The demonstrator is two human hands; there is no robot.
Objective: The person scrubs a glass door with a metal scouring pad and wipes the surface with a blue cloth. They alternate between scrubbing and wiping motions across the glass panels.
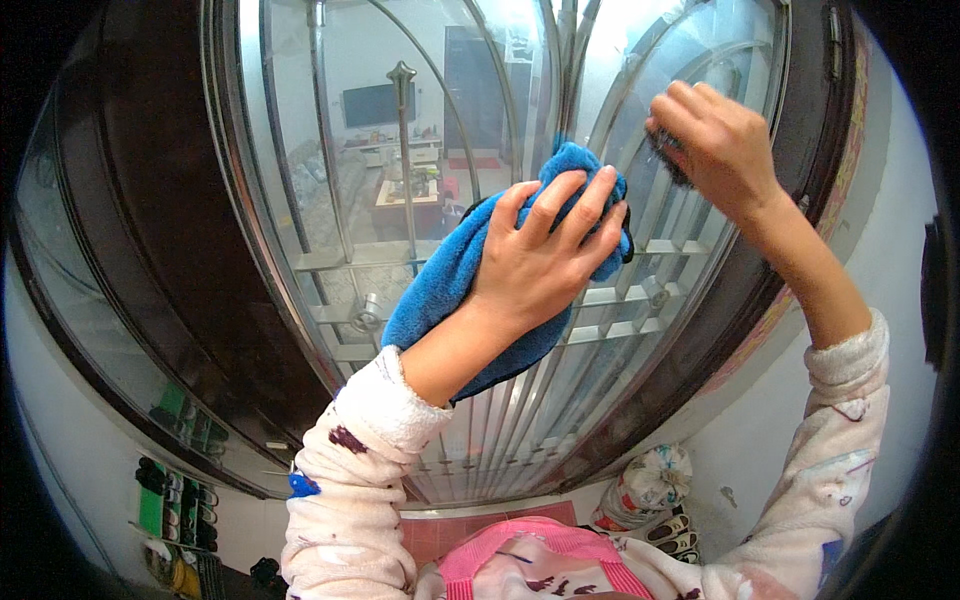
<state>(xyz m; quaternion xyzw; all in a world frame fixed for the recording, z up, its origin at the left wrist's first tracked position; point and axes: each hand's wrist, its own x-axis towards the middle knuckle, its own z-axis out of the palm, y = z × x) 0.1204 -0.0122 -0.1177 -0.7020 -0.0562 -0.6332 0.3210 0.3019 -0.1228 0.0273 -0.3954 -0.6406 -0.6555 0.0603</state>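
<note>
My left hand (544,247) lies spread over a blue microfiber cloth (439,296) with dark edging, gripping its bunched upper end against the glass pane (345,45) of a door. The rest of the cloth hangs below my wrist. To the upper right, my right hand (716,142) is curled around a dark, fuzzy scrubbing pad (673,161), much of it hidden by the fingers. That hand is close to the glass; whether the pad touches it I cannot tell. Metal grille bars (405,150) and crossbars (600,330) run along the pane.
A dark brown door frame (750,330) borders the glass on the right. Through the pane appear a television (380,103) and a low table (409,210). Below are a shoe rack (176,502), a red mat (435,534), a stuffed plastic bag (652,480) and shoes (671,531).
</note>
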